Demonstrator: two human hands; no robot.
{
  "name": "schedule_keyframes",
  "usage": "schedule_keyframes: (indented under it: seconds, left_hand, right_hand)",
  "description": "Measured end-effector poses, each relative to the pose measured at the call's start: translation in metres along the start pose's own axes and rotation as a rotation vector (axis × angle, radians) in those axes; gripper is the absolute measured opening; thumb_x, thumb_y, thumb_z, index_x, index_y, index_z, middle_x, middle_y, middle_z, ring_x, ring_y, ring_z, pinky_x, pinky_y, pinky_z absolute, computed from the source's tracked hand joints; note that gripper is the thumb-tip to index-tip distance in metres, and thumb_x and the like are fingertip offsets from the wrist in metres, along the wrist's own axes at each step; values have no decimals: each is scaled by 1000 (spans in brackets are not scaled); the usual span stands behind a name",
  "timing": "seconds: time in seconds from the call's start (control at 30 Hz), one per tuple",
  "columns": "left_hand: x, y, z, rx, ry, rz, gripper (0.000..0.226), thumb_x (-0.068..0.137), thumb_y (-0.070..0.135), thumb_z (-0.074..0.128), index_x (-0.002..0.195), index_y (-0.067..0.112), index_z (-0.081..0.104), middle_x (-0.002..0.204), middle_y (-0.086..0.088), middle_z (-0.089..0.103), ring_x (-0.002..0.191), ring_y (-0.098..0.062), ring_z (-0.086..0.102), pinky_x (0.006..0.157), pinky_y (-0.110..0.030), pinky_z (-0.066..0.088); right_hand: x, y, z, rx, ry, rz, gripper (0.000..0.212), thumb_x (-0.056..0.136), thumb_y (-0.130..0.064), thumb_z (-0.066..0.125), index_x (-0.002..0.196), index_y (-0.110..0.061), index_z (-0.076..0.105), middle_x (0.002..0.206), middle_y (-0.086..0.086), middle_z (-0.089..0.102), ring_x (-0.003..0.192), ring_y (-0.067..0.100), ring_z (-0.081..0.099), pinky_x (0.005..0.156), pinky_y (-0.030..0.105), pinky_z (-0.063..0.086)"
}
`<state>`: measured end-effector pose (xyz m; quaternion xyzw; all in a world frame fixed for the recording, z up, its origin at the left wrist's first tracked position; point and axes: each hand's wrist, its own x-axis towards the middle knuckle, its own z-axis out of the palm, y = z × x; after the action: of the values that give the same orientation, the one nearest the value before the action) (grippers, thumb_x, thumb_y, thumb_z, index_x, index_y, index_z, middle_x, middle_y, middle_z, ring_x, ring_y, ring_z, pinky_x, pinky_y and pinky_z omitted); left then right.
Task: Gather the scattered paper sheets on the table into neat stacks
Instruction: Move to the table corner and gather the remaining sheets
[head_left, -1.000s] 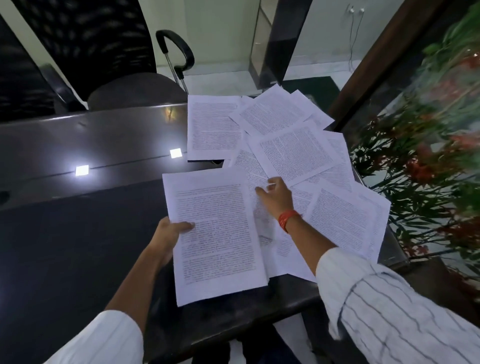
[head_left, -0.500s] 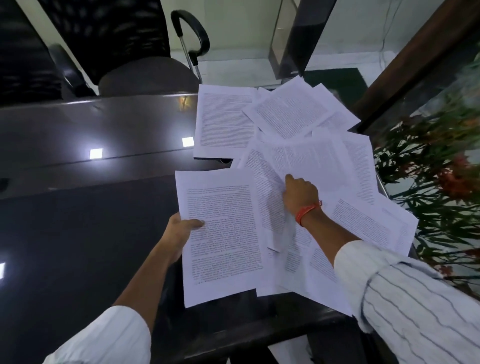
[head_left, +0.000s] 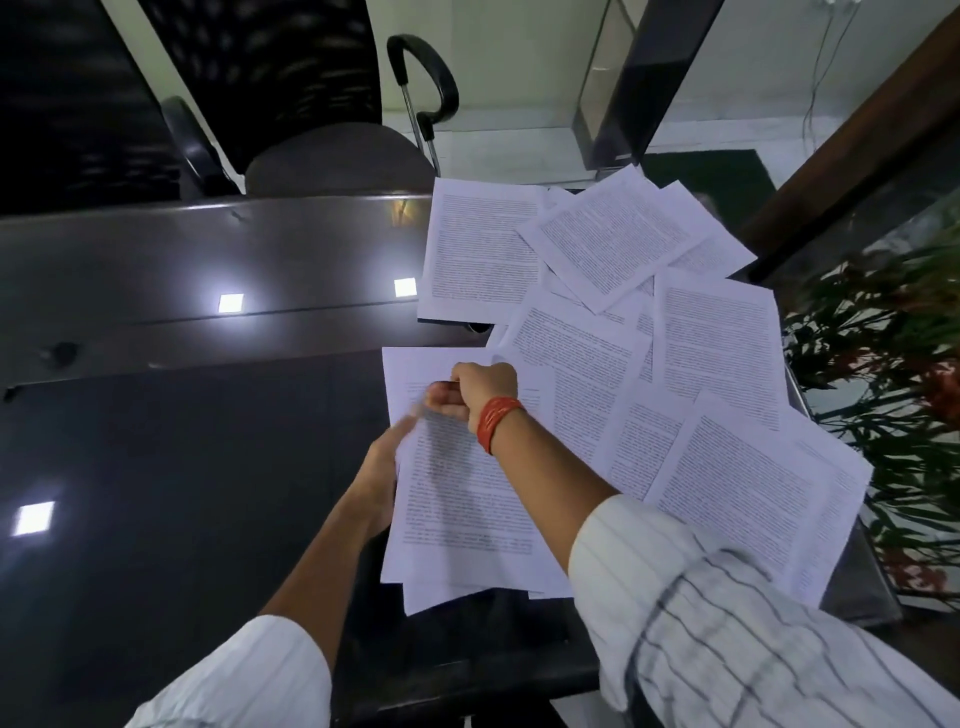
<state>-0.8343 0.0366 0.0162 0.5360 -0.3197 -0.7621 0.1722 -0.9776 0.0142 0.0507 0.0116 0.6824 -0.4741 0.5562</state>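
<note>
Head view, table: one dark glossy tabletop (head_left: 171, 467), rectangular, with four small square light reflections on it.
Chair: one black office chair (head_left: 311, 130) behind the far edge of the tabletop, mesh back, padded seat, curved armrest on a metal post.
Plant: one leafy plant with red flowers (head_left: 893, 364) beyond the right edge of the tabletop, blurred.
Loose sheets: roughly eight or nine white printed paper sheets (head_left: 717, 343), thin and rectangular, overlapping in a fan along the right side of the tabletop from the far edge to the near right corner; exact count cannot be told where they cover each other. Their long axes point in different ways, some straight toward the far edge, some tilted right.
Gathered stack: one small stack of sheets (head_left: 457, 509) near the near edge, left of the loose sheets, at least two sheets showing at its bottom. Long axis runs from near edge to far edge, tilted slightly left at the top; lines of text run across.
Sleeves: two white striped cloth sleeves, rolled up.
Left hand (head_left: 384, 467): at the stack's left edge, thumb on top of the paper, fingers hidden beneath, gripping it.
Right hand (head_left: 480, 392): fingers curled, pinching the upper part of the top sheet of the stack.
Wristband: one orange band (head_left: 496, 421) on the right wrist.
</note>
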Motion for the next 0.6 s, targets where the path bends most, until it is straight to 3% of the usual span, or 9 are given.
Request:
schedule_keyframes:
  seconds: [0.07, 0.13, 0.2, 0.27, 0.3, 0.37, 0.43, 0.53, 0.6]
  left_hand:
    - [2, -4, -2, 95, 51, 21, 23, 96, 12, 61, 118, 6, 66, 101, -12, 75, 101, -40, 69, 83, -45, 56]
    - [1, -4, -7, 118, 67, 14, 22, 92, -4, 59, 112, 3, 67, 101, -14, 75, 102, -44, 68, 81, -47, 57]
    - [-6, 3, -12, 79, 63, 15, 24, 92, -6, 57, 112, 3, 66, 105, -15, 74, 98, -39, 71, 76, -46, 58]
    - [-11, 10, -18, 30, 76, 50, 24, 91, -6, 57, 111, 3, 66, 106, -16, 74, 90, -33, 73, 70, -43, 58]
    - [-14, 14, -21, 9, 88, 74, 23, 90, -6, 56, 109, 2, 66, 104, -16, 73, 86, -33, 73, 69, -43, 58]
    - [-23, 25, -25, 0, 98, 135, 21, 87, -6, 56, 104, 0, 67, 100, -16, 72, 85, -34, 71, 70, -44, 58]
    - [-33, 35, -27, 33, 99, 233, 19, 79, -4, 60, 95, 4, 67, 91, -8, 74, 89, -33, 68, 72, -41, 59]
    - [-54, 53, -30, 80, 91, 451, 28, 62, 9, 64, 89, 15, 69, 83, 5, 74, 84, -20, 70, 71, -34, 59]
    - [-68, 60, -32, 94, 44, 621, 29, 65, 9, 64, 87, 25, 75, 88, 6, 73, 86, -17, 70, 73, -33, 59]
  right_hand:
    - [-1, -1, -4, 7, -81, 55, 35, 94, -17, 59, 124, -4, 48, 77, 20, 70, 50, 23, 66, 60, 42, 62]
    - [0, 6, -19, -92, -86, -22, 47, 89, -51, 64, 106, -7, 58, 83, 17, 72, 70, 30, 70, 74, 50, 61]
    - [7, 15, -47, -364, 140, -273, 69, 78, -68, 65, 111, -8, 59, 104, 15, 68, 101, 36, 65, 87, 52, 55]
    - [9, 26, -79, -657, 357, -425, 89, 75, -58, 74, 139, -5, 42, 134, 16, 50, 128, 35, 45, 101, 51, 44]
    - [4, 29, -92, -681, 354, -384, 93, 74, -49, 78, 144, -4, 36, 138, 15, 46, 131, 34, 41, 104, 48, 42]
    - [-9, 28, -101, -505, 150, -304, 63, 77, -28, 80, 129, -6, 54, 115, 10, 61, 114, 29, 55, 89, 37, 49]
    - [-25, 24, -97, -418, 14, -445, 25, 78, -11, 78, 101, -13, 67, 96, -2, 70, 96, 20, 66, 72, 25, 53]
    - [-63, 16, -76, -311, -81, -765, 29, 72, -2, 77, 97, -12, 66, 92, -4, 71, 85, 6, 69, 65, 19, 55]
    - [-81, 16, -67, -176, -96, -898, 37, 64, -7, 76, 100, -4, 68, 90, 2, 72, 83, 10, 70, 66, 20, 55]
